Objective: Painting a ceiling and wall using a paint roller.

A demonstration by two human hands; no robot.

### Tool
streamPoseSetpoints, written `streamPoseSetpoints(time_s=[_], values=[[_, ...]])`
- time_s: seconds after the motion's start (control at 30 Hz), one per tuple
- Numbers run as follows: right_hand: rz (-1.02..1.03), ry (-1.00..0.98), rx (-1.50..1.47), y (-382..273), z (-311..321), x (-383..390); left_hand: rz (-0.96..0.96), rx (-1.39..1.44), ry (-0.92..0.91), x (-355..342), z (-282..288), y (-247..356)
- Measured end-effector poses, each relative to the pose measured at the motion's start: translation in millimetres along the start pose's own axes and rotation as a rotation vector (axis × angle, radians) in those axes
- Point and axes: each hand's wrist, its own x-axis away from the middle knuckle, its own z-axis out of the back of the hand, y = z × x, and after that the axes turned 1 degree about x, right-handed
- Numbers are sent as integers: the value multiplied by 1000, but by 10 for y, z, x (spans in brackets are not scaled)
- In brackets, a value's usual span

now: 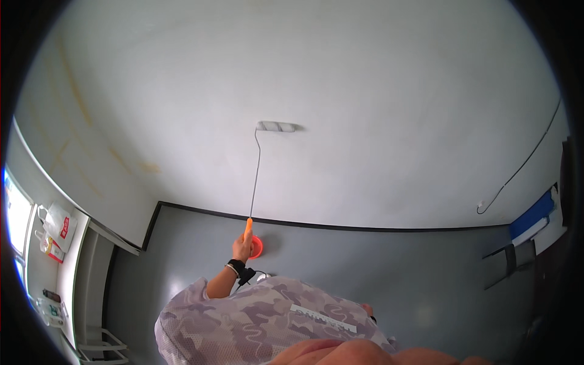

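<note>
My left hand (242, 248) is wrapped around the orange handle of a paint roller (276, 126). The roller's long thin metal rod runs up from the handle, and its pale, striped sleeve lies against the white wall (377, 97). Below the roller, partly hidden behind my left hand, a red-orange bucket (258, 246) stands on the floor. My right hand (367, 309) shows only as a small part beyond my shirt, low at my side; its fingers cannot be made out.
Yellowish streaks mark the left wall (73, 85). White bags (59, 225) stand on a window ledge at left, above a white stool (103, 347). At right, a cable (517, 170) hangs on the wall near a blue panel (532, 216) and a dark chair (505, 261). Grey floor (413, 267) spreads below.
</note>
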Motion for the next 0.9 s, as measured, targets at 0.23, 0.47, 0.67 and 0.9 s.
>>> streamPoseSetpoints(time_s=[0.23,0.47,0.67,0.9], values=[[158,36,528,277,241,30,-259,326,1,-642,-166,1711],[-73,25,276,48,289,191,-678,285,87,-1201,320,4212],[-74,44,171,82,337,372,-645,297,-24,-1268,349,5048],[-27,79,148,258,477,536,-570,186,82,-1412,-351,3182]])
